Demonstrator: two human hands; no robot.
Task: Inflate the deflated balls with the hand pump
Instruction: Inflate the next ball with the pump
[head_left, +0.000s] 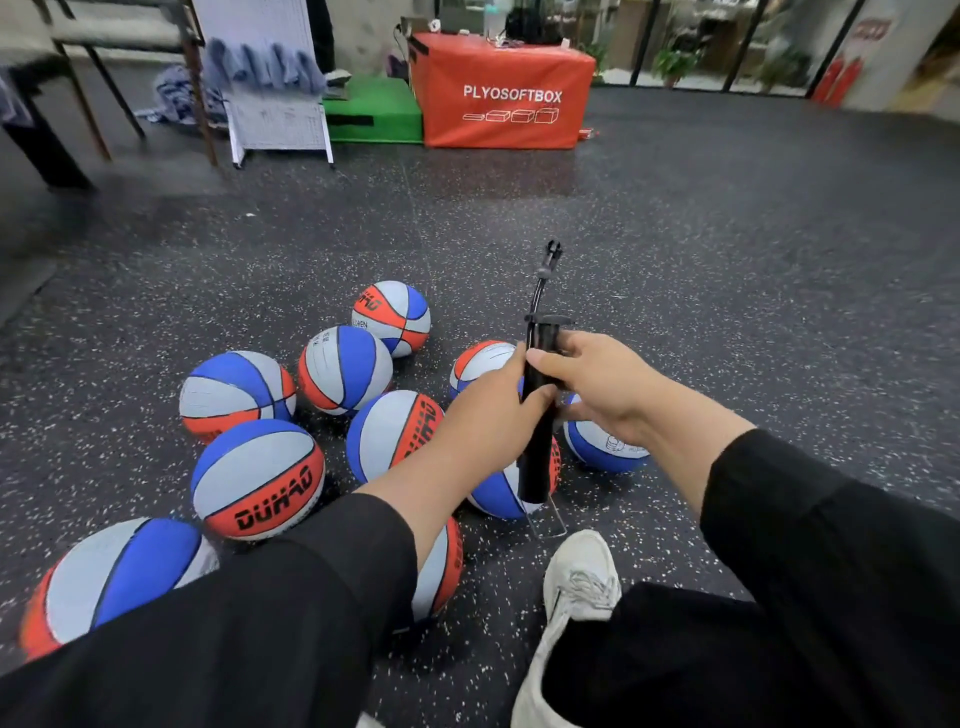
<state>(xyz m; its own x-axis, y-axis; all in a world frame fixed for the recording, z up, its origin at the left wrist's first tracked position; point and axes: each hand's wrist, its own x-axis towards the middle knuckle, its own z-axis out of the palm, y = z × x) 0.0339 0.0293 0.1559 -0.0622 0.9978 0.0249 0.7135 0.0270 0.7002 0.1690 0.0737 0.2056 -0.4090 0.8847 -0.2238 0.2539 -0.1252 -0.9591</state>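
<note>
Both hands are gripping the black hand pump (537, 415), holding it upright just right of centre: the left hand (493, 405) is wrapping its fingers round the barrel, the right hand (597, 379) is clamping thumb and fingers on it near the top cap, hose (545, 275) pointing to twelve o'clock. The blue, white and orange balls (257, 478) are lying loose on the speckled floor (727, 260), clustered from seven to eleven o'clock of the pump, in no container. An orange plyo box (501, 93) is carrying bottles and dark items at twelve o'clock. A white shoe (576, 582) is sitting at six.
</note>
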